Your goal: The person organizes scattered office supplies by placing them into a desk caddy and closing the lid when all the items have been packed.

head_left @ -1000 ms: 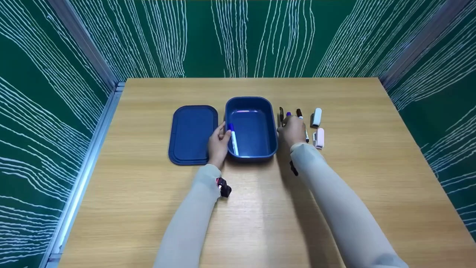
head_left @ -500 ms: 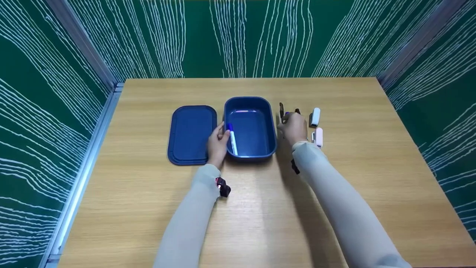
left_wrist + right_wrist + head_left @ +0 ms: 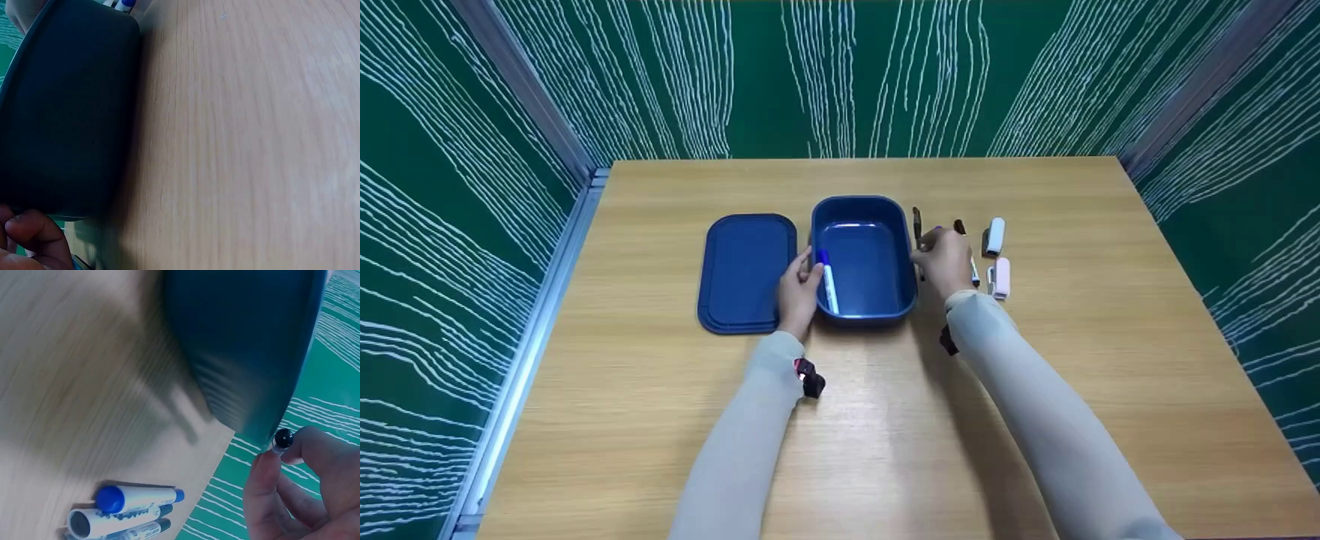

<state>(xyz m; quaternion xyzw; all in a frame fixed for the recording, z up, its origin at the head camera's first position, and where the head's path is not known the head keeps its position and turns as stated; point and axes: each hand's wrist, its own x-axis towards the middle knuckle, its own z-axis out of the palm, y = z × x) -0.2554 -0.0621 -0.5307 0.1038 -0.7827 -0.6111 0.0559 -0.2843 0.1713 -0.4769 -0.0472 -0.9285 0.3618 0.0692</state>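
Near the table's middle stands an open blue plastic box [image 3: 861, 321]. Inside, along its left wall, lies a white marker with a blue cap [image 3: 829, 281]. My left hand [image 3: 799, 292] rests against the box's left side, thumb at the rim. To the right of the box, my right hand [image 3: 949, 259] pinches a black marker [image 3: 282, 439] between thumb and fingers, held up beside the box wall. Its dark upper end [image 3: 916, 219] rises above the fingers. In the right wrist view, a blue-capped marker [image 3: 140, 498] and other white-barrelled markers [image 3: 115, 520] lie on the wood.
A flat blue lid [image 3: 748, 274] lies left of the box, partly under the left hand. At the right are a small white stapler-like item [image 3: 995, 236] and a pink one [image 3: 1000, 277]. Green panels with white lines [image 3: 769, 75] border the table.
The right hand has taken up the black marker and shifted slightly left with it, close to the box. The left hand and box stay in place.
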